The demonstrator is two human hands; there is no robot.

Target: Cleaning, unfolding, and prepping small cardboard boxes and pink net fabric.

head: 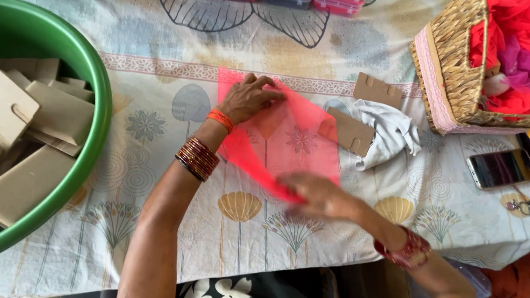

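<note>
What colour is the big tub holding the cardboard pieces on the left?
Green: the round tub has a glossy green rim and wall, seen clearly in the head view.

Green tub (100, 99) of cardboard cards (57, 115), wicker basket (454, 70) of bright cloth, phone (501, 168), white cloth (389, 133), keys (528, 207)

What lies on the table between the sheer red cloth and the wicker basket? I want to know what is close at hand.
In the head view, a crumpled white cloth and two cardboard cards lie between the sheer red cloth and the wicker basket.
</note>
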